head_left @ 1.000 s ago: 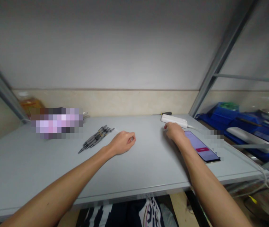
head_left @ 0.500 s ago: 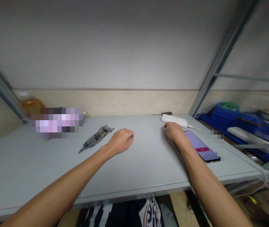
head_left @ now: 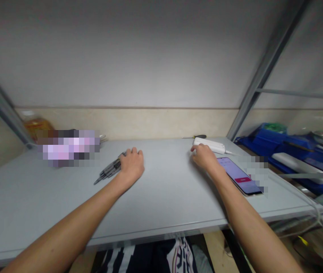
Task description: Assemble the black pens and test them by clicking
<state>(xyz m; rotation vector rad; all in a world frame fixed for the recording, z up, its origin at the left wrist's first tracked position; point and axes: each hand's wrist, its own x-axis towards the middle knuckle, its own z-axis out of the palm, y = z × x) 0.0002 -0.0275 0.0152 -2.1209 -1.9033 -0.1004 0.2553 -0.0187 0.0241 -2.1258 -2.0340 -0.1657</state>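
On the grey table lies a bundle of several dark grey pens (head_left: 108,171), side by side and slanting. My left hand (head_left: 133,163) is palm down over their far right ends, hiding them, its fingers spread a little and the thumb side at the pens. Whether it presses on them I cannot tell. My right hand (head_left: 203,156) hovers or rests just in front of a white power strip (head_left: 210,145), fingers loosely bent and apart, with nothing seen in them. A phone (head_left: 239,176) with a lit screen lies beside the right wrist, partly behind the forearm.
A screwdriver (head_left: 199,136) lies along the wall behind the power strip. At the back left are a blurred-out pinkish thing (head_left: 70,148) and a bottle of amber liquid (head_left: 35,123). Blue bins (head_left: 269,138) stand beyond the metal frame post (head_left: 266,72) on the right.
My left hand has moved left onto the pens, and its fingers have opened out from a loose curl. My right hand has shifted slightly left, fingers more spread.
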